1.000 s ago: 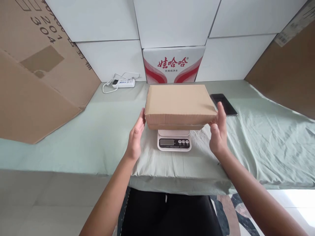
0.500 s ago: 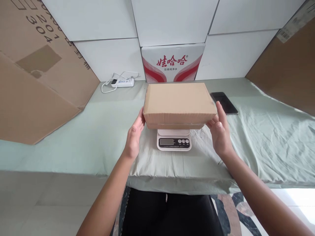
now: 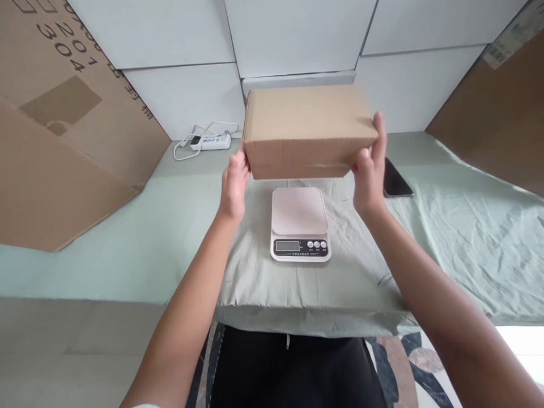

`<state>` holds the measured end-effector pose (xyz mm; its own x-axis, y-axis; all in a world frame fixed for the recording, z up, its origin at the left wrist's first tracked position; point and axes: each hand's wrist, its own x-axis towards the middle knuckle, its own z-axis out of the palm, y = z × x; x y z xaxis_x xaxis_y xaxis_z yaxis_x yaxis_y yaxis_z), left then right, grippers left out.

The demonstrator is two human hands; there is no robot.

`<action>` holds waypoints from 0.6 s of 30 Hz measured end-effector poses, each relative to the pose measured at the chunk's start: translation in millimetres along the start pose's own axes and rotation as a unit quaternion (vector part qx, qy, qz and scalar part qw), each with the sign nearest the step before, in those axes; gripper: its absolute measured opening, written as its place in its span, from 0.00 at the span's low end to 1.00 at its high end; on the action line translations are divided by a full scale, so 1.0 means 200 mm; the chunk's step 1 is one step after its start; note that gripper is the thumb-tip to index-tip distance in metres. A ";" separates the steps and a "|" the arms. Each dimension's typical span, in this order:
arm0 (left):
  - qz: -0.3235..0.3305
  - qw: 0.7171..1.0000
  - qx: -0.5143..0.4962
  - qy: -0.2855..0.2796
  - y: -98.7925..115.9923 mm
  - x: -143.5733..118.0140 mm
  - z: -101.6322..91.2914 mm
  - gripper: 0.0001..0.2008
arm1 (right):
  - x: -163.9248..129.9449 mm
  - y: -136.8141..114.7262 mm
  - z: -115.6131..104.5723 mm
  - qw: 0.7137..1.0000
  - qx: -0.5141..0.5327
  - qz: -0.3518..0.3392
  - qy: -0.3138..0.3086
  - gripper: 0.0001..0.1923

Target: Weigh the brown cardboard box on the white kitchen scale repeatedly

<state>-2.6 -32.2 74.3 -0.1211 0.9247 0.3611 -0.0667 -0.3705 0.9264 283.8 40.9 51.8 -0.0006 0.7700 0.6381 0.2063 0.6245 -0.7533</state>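
A closed brown cardboard box point(image 3: 312, 122) is held up in the air between my two hands, above and behind a white digital kitchen scale point(image 3: 300, 218). My left hand point(image 3: 234, 184) presses against the box's left end, its fingertips partly hidden behind the side. At the right end my right hand point(image 3: 369, 167) grips the near corner, thumb in front and fingers along the side. The scale's weighing plate is bare, and its small display looks blank. No part of the box touches the scale.
A white power strip point(image 3: 211, 141) with a looped cable lies at the back left. To the right rests a dark phone or tablet point(image 3: 396, 180). Large cardboard panels point(image 3: 80, 141) flank both sides. A printed carton point(image 3: 297, 79) stands behind, mostly covered by the box.
Both hands have lifted the box up off the scale and away toward the back. The scale's plate now shows, and the carton's red lettering is hidden behind the box.
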 end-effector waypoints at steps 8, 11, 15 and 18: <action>-0.070 0.997 -0.016 0.034 -0.46 0.23 -0.03 0.56 | 0.07 0.37 0.16 0.999 -0.005 0.045 -0.013 0.53; -0.080 0.996 -0.018 0.028 -0.50 0.22 -0.02 0.53 | 0.04 0.41 0.16 0.998 0.002 0.058 -0.009 0.51; -0.089 0.995 -0.001 0.042 -0.46 0.25 -0.09 0.50 | 0.04 0.45 0.11 0.995 0.011 0.100 0.005 0.48; -0.061 0.994 0.020 0.093 -0.40 0.28 -0.26 0.49 | 0.06 0.52 0.02 0.989 -0.008 0.114 0.094 0.44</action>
<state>-55.4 44.0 14.7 -0.2950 0.9291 0.2229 -0.0542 -0.2492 0.9669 301.3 116.1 -20.1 0.2287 0.8513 0.4722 0.1966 0.4346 -0.8789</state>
